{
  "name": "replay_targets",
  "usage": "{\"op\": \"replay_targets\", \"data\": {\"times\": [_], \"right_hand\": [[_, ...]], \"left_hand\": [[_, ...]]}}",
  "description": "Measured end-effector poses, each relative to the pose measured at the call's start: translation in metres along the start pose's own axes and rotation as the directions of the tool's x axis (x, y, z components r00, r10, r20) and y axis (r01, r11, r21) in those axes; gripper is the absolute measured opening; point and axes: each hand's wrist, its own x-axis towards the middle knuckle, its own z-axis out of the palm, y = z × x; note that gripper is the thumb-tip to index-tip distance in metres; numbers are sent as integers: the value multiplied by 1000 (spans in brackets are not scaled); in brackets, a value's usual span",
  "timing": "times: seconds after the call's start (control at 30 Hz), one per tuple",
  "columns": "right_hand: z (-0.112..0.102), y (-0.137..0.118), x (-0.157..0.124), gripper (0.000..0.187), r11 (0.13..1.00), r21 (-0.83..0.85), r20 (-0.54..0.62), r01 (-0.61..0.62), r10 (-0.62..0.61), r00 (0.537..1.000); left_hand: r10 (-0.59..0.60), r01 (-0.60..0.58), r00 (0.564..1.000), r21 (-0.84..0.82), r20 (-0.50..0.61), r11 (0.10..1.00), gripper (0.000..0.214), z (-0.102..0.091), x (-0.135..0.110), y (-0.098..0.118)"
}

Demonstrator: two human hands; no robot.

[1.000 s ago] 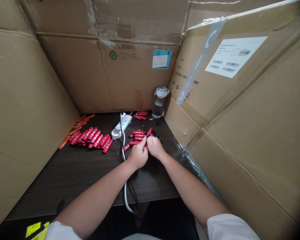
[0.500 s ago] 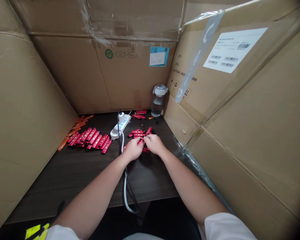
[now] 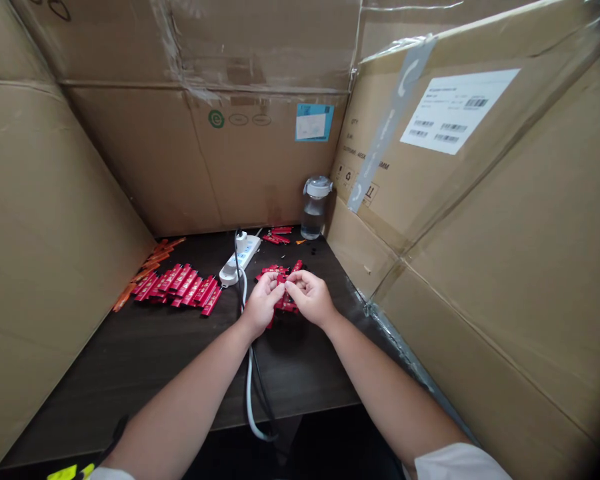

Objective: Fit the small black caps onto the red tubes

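Note:
In the head view, a slim red printed stick (image 3: 281,280) is pinched between my two hands, largely hidden by the fingers. My left hand (image 3: 261,307) closes on it with thumb and fingertips. From the other side my right hand (image 3: 310,298) pinches the same piece, the thumbs almost meeting. Below and behind the hands lies a loose pile of similar red sticks (image 3: 289,305) with black ends. To the left, a stacked group of red sticks (image 3: 180,283) lies slanted on the dark table (image 3: 145,360).
Flat orange pieces (image 3: 153,259) lie along the left cardboard wall. A white power strip (image 3: 240,260) with its cable (image 3: 251,380) runs between the piles. More red sticks (image 3: 279,237) and a water bottle (image 3: 314,208) are at the back. Cardboard walls (image 3: 260,167) enclose the table.
Both hands have lifted slightly off the pile and turned, with fingertips now raised around the red stick. The camera view has tilted a little, so the scene sits lower.

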Motion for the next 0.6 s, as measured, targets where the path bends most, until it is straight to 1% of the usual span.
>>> {"op": "replay_targets", "data": {"times": [0.07,0.13,0.3,0.4,0.47,0.53,0.6], "right_hand": [[-2,-1,-1,17,998,-50,-13,46,-46,999],[-5,-3,-2,18,990,-109,1,93,-94,996],[-9,-12,-3,16,946,-237,13,221,-224,974],[-11,-16,-3,16,919,-274,28,285,-289,957],[-12,-18,-3,15,926,-252,29,280,-282,959],[-12,-19,-3,16,955,-196,32,225,-223,974],[-11,-19,-3,17,979,-128,49,158,-153,987]], "left_hand": [[27,-27,999,16,31,999,32,-2,1,-2],[52,-55,997,63,49,996,30,-5,2,-3],[137,-143,989,136,56,980,28,-6,2,-4],[202,-211,977,210,63,955,27,-5,2,-1],[265,-270,963,271,57,924,25,-5,1,1],[334,-335,941,324,62,885,23,-5,0,3],[381,-389,920,356,96,850,20,-6,0,5]]}}
